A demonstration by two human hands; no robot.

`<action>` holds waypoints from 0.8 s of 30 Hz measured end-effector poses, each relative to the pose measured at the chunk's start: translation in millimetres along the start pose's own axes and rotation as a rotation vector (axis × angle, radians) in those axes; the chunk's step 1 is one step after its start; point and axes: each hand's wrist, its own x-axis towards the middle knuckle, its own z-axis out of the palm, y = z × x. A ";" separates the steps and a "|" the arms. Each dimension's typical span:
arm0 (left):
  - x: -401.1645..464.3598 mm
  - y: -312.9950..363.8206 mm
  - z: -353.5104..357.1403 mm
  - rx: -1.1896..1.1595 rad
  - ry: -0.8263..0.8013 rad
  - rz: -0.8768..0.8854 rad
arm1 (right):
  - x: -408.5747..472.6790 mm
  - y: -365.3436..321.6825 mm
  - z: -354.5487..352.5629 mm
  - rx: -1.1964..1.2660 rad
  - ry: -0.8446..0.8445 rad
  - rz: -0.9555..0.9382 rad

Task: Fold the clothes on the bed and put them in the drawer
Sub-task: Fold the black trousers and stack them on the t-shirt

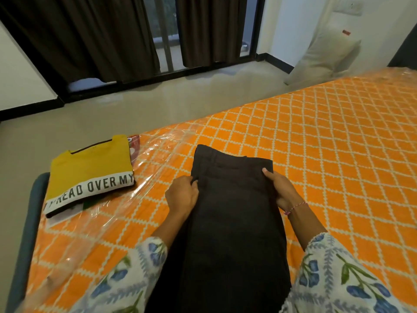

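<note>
Dark brown trousers (232, 199) lie lengthwise on the orange patterned bed (327, 154), waistband at the far end, legs running toward me. My left hand (181, 195) grips the trousers' left edge with curled fingers. My right hand (278, 188) holds the right edge, thumb on top of the cloth and fingers tucked under it. A folded yellow T-shirt (90, 172) with a white lettered band lies at the bed's left corner, apart from both hands.
Clear plastic wrap (153, 159) covers the bed's left part under the T-shirt. The bed's grey frame edge (29, 222) runs along the left. Beyond lie pale floor (135, 109), dark curtains (90, 37) over a window, and a pale cloth bundle (327, 53) at the far right wall.
</note>
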 end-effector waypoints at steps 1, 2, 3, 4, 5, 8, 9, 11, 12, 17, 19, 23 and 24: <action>-2.3 -2.3 -6.2 -0.160 0.036 -0.026 | -0.5 -3.6 -1.8 0.083 -0.054 0.011; -2.9 -6.5 -12.8 -0.386 0.048 -0.048 | -0.7 -8.8 -0.3 0.159 -0.115 0.024; -2.0 -12.6 -18.9 -0.620 0.028 -0.073 | 2.0 -14.0 5.0 0.215 -0.169 0.038; -1.2 -19.7 -24.2 -0.795 0.009 -0.103 | 6.5 -17.5 13.1 0.241 -0.198 0.055; 2.2 -30.4 -26.4 -0.887 -0.001 -0.157 | 11.1 -18.4 24.7 0.233 -0.215 0.071; 15.1 -55.0 -20.1 -0.793 -0.068 -0.376 | 27.2 -5.4 59.7 -0.089 -0.138 0.075; 18.6 -58.2 -16.5 -0.658 -0.089 -0.383 | 32.3 -1.1 65.8 -0.219 -0.099 0.061; 24.2 -56.9 -14.3 -0.399 -0.115 -0.303 | 39.7 2.2 67.3 -0.363 -0.066 0.100; 26.5 -55.1 -14.9 -0.338 -0.111 -0.272 | 41.6 1.6 63.8 -0.347 -0.070 0.146; 22.0 -60.9 -17.6 -0.704 -0.079 -0.412 | 53.4 2.5 59.5 -0.602 -0.028 -0.177; 20.0 -61.8 -20.9 -0.840 -0.133 -0.493 | 53.7 3.1 66.5 -0.622 -0.065 -0.213; 23.6 -64.2 -30.3 -0.927 -0.223 -0.548 | 63.6 -11.1 72.5 -0.391 -0.321 0.067; 24.4 -63.5 -30.7 -0.942 -0.203 -0.537 | 67.4 -12.1 72.0 -0.392 -0.297 0.062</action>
